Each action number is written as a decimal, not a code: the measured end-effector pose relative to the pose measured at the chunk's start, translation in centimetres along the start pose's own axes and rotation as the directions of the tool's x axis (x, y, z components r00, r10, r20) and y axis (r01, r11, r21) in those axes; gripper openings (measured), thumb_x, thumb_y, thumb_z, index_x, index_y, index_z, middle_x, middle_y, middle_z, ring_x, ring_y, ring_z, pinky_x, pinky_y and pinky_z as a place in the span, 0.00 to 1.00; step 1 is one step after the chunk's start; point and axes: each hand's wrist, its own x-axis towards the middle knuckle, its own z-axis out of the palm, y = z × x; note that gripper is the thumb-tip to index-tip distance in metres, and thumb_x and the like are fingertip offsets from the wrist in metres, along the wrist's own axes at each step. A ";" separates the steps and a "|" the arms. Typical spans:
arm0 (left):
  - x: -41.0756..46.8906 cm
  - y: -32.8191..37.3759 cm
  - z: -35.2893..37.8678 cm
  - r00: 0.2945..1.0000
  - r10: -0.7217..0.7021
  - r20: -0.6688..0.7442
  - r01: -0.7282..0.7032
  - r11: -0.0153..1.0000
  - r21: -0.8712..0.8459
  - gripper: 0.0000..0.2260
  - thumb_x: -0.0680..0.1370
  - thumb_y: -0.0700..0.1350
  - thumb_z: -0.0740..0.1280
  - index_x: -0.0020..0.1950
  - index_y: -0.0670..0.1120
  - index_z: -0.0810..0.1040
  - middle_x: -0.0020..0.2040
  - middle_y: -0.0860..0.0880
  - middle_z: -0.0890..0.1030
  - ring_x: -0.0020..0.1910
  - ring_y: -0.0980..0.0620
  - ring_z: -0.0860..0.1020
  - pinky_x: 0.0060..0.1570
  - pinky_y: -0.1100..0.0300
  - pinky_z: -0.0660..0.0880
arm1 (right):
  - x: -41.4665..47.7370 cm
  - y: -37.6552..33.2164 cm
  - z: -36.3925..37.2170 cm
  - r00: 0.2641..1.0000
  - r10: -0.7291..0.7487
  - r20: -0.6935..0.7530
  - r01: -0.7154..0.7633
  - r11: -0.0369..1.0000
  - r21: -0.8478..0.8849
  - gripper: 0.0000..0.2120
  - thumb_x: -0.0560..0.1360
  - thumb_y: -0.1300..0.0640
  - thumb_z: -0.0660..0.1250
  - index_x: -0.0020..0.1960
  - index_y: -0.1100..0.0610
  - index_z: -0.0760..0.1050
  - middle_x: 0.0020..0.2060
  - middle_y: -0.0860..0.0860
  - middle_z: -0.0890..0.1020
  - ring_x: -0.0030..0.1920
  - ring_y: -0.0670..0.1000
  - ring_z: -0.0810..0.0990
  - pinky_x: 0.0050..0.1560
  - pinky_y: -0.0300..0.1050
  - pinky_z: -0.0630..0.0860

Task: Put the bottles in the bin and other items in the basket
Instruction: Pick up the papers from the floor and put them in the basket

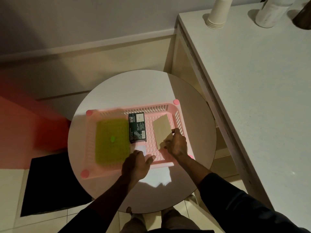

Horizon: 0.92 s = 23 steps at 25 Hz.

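Inside the pink basket (170, 107), the right hand (177, 145) pinches a beige card (162, 130) by its near corner. The left hand (136, 164) rests on the near rim, fingers loosely spread, beside a dark box (137, 127) and a green pad (111, 140).

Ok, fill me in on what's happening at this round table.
A person is sorting items into a pink basket on the round table. The right hand holds a beige card inside it; the left hand reaches over the near rim. A green pad and dark box already lie inside.

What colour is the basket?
Pink basket, with slotted walls; the head view shows it.
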 end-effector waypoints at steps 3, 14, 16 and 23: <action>-0.2 -0.1 0.4 0.998 0.021 0.053 -0.021 1.000 -0.006 0.28 0.83 0.67 0.54 0.54 0.43 0.78 0.56 0.45 0.81 0.49 0.46 0.79 0.44 0.55 0.70 | 0.3 -0.1 0.2 1.000 0.002 0.008 -0.002 1.000 -0.006 0.21 0.79 0.63 0.70 0.70 0.57 0.67 0.56 0.51 0.83 0.47 0.53 0.84 0.44 0.48 0.84; -0.7 1.7 0.5 0.995 -0.009 0.101 -0.006 0.989 0.148 0.37 0.83 0.69 0.45 0.72 0.42 0.75 0.75 0.42 0.74 0.71 0.43 0.76 0.65 0.46 0.75 | 1.7 -0.2 0.5 0.991 0.131 0.035 -0.135 0.974 0.181 0.11 0.81 0.64 0.67 0.59 0.53 0.70 0.52 0.52 0.84 0.43 0.53 0.86 0.40 0.44 0.85; -0.7 1.6 0.4 0.995 -0.016 0.094 0.000 0.986 0.170 0.37 0.83 0.69 0.45 0.72 0.43 0.76 0.74 0.42 0.75 0.69 0.43 0.77 0.63 0.47 0.76 | 2.0 -0.4 0.9 0.983 0.178 0.045 -0.184 0.961 0.206 0.12 0.80 0.64 0.70 0.57 0.52 0.70 0.52 0.52 0.84 0.43 0.52 0.85 0.40 0.47 0.85; -0.5 1.8 -0.1 0.993 -0.040 0.114 0.023 0.988 0.150 0.34 0.83 0.69 0.49 0.67 0.44 0.78 0.67 0.44 0.79 0.65 0.43 0.79 0.59 0.48 0.76 | 1.4 -2.1 0.6 0.997 0.073 0.014 -0.071 0.989 -0.126 0.25 0.80 0.55 0.70 0.72 0.64 0.67 0.55 0.53 0.82 0.42 0.52 0.82 0.37 0.36 0.76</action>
